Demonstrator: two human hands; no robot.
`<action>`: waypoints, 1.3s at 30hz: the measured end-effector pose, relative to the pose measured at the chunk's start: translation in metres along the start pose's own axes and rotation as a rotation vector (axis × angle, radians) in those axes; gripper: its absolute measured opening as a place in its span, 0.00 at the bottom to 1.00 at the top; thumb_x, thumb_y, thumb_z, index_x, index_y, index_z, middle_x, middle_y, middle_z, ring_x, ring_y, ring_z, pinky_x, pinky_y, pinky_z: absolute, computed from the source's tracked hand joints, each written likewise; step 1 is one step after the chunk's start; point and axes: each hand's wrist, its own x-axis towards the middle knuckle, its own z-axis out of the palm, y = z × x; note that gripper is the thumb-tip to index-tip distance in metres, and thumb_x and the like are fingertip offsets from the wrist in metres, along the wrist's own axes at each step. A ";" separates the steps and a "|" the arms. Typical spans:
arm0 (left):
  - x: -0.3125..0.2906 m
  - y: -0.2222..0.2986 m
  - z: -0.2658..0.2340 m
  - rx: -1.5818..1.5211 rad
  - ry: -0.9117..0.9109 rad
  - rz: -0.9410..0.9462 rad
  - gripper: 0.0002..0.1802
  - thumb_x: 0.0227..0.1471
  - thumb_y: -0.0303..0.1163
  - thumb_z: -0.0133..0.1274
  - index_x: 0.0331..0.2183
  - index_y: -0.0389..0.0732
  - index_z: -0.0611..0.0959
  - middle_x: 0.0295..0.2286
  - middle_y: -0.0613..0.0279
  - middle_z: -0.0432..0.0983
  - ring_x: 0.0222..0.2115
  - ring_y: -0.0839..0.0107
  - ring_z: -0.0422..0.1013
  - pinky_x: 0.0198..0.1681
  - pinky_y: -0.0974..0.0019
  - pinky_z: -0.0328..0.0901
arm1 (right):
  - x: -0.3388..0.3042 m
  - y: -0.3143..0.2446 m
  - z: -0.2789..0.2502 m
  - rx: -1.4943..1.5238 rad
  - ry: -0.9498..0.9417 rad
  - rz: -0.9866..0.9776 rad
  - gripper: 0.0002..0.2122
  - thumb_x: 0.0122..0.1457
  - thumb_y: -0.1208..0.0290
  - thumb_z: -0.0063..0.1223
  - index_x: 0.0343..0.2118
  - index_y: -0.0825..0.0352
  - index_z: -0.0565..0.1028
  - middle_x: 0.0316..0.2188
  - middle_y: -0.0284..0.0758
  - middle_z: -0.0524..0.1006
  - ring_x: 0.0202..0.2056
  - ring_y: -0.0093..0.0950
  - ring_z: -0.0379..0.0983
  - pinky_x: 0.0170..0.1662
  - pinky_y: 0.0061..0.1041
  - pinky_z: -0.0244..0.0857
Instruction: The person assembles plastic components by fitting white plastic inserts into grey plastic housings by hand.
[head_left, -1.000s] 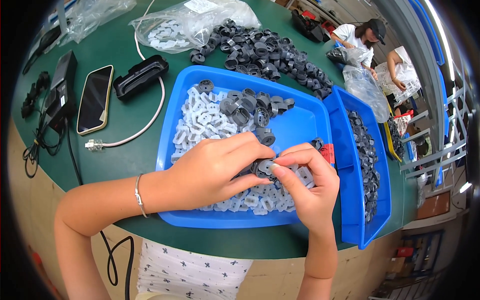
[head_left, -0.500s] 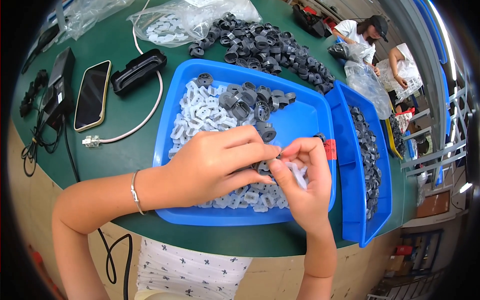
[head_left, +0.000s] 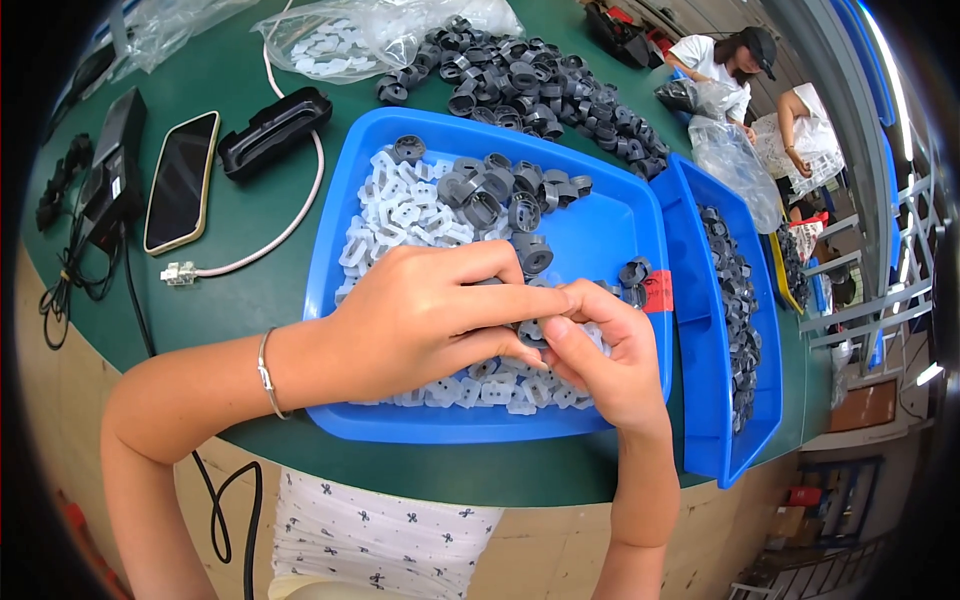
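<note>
Over the blue tray [head_left: 600,235], my two hands meet at the fingertips. My left hand [head_left: 425,315] is closed on a dark grey round plastic part [head_left: 532,333], mostly covered by the fingers. My right hand [head_left: 618,350] pinches at that same part with thumb and forefinger, and whitish plastic pieces [head_left: 597,336] show within its curled fingers. Translucent white plastic pieces [head_left: 405,215] fill the tray's left side and lie below my hands. Several dark grey round parts [head_left: 483,205] rest in the tray's upper middle, with a few more beside my right hand.
A narrower blue bin [head_left: 690,300] of grey parts stands at the right. Beyond the tray lie a heap of grey parts [head_left: 540,85] and a clear bag [head_left: 340,50] of white pieces. Leftward are a phone [head_left: 183,180], black holder [head_left: 275,133] and cables. Co-workers [head_left: 715,65] are at far right.
My right hand's fingers have closed in against the grey part and the left fingertips. The white pieces in the right hand are now more hidden. Grey parts beside that hand show more.
</note>
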 end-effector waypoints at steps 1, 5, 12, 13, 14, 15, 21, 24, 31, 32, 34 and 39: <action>0.000 0.000 0.000 -0.008 -0.003 0.000 0.23 0.34 0.28 0.65 0.39 0.43 0.82 0.23 0.65 0.70 0.20 0.73 0.67 0.20 0.71 0.62 | 0.000 0.002 0.000 0.006 0.006 -0.032 0.04 0.58 0.74 0.48 0.33 0.70 0.71 0.23 0.27 0.71 0.26 0.13 0.64 0.28 0.14 0.58; 0.000 0.001 -0.001 -0.004 -0.012 0.010 0.23 0.34 0.28 0.65 0.40 0.43 0.82 0.23 0.64 0.70 0.20 0.72 0.67 0.21 0.71 0.62 | -0.002 0.002 0.004 -0.062 0.041 -0.064 0.05 0.58 0.74 0.48 0.33 0.70 0.72 0.23 0.27 0.72 0.26 0.13 0.64 0.28 0.14 0.58; 0.001 -0.004 0.001 -0.052 -0.055 0.004 0.23 0.36 0.28 0.64 0.41 0.46 0.82 0.23 0.66 0.69 0.19 0.72 0.68 0.20 0.70 0.63 | 0.000 -0.003 -0.007 -0.002 -0.080 0.055 0.04 0.58 0.75 0.49 0.33 0.69 0.73 0.23 0.28 0.73 0.26 0.14 0.66 0.28 0.14 0.59; 0.000 -0.003 0.002 -0.088 -0.095 0.013 0.23 0.36 0.29 0.64 0.41 0.47 0.82 0.23 0.66 0.69 0.19 0.73 0.69 0.20 0.70 0.64 | 0.001 -0.001 -0.009 -0.054 -0.142 0.036 0.04 0.57 0.75 0.49 0.33 0.69 0.73 0.23 0.29 0.74 0.26 0.14 0.67 0.28 0.14 0.60; 0.000 -0.003 0.002 -0.088 -0.094 0.013 0.23 0.36 0.29 0.64 0.41 0.47 0.82 0.23 0.66 0.69 0.19 0.73 0.69 0.20 0.70 0.64 | 0.001 0.000 -0.011 -0.086 -0.176 0.029 0.04 0.56 0.76 0.49 0.32 0.69 0.73 0.24 0.29 0.75 0.25 0.15 0.68 0.27 0.14 0.60; -0.001 -0.004 0.002 -0.098 -0.132 0.023 0.24 0.36 0.28 0.63 0.41 0.47 0.81 0.23 0.66 0.70 0.19 0.73 0.70 0.21 0.70 0.65 | 0.001 0.000 -0.011 -0.086 -0.175 0.032 0.04 0.56 0.76 0.49 0.32 0.69 0.73 0.24 0.29 0.75 0.25 0.15 0.68 0.27 0.14 0.60; -0.001 -0.006 -0.002 -0.086 -0.214 0.046 0.24 0.37 0.28 0.63 0.42 0.47 0.81 0.24 0.66 0.70 0.20 0.72 0.71 0.22 0.70 0.66 | 0.002 0.002 -0.007 -0.235 -0.189 -0.027 0.02 0.54 0.78 0.49 0.29 0.70 0.73 0.22 0.31 0.75 0.24 0.15 0.69 0.27 0.18 0.62; -0.001 -0.005 -0.001 -0.094 -0.201 0.051 0.24 0.37 0.27 0.63 0.42 0.47 0.81 0.24 0.66 0.70 0.20 0.71 0.70 0.22 0.69 0.66 | 0.000 0.007 -0.002 -0.335 -0.110 -0.142 0.02 0.54 0.77 0.50 0.28 0.70 0.73 0.22 0.33 0.75 0.24 0.15 0.69 0.27 0.17 0.62; 0.001 -0.003 0.000 0.003 -0.014 0.118 0.25 0.36 0.28 0.64 0.42 0.43 0.79 0.20 0.64 0.68 0.17 0.71 0.67 0.18 0.70 0.61 | -0.007 -0.006 -0.007 0.049 -0.084 0.106 0.08 0.59 0.74 0.46 0.40 0.69 0.71 0.22 0.29 0.72 0.19 0.13 0.61 0.21 0.12 0.53; 0.001 -0.001 0.000 -0.001 -0.015 0.120 0.25 0.36 0.28 0.64 0.42 0.43 0.79 0.20 0.64 0.68 0.17 0.71 0.67 0.18 0.70 0.61 | -0.007 -0.007 -0.008 0.127 -0.086 0.104 0.09 0.59 0.74 0.46 0.42 0.70 0.70 0.22 0.30 0.71 0.18 0.12 0.59 0.20 0.11 0.52; 0.002 0.002 0.000 -0.021 0.046 0.118 0.25 0.35 0.30 0.66 0.40 0.41 0.79 0.18 0.63 0.68 0.16 0.72 0.66 0.17 0.71 0.58 | -0.008 -0.009 -0.009 0.194 -0.103 0.097 0.12 0.60 0.74 0.44 0.46 0.71 0.69 0.24 0.32 0.71 0.17 0.12 0.56 0.19 0.11 0.51; 0.001 0.001 0.001 -0.003 0.049 0.117 0.24 0.34 0.30 0.66 0.39 0.42 0.79 0.17 0.63 0.68 0.15 0.70 0.66 0.16 0.71 0.58 | -0.010 -0.005 -0.005 0.169 -0.079 0.041 0.11 0.58 0.76 0.45 0.44 0.71 0.69 0.25 0.30 0.70 0.21 0.12 0.59 0.22 0.12 0.54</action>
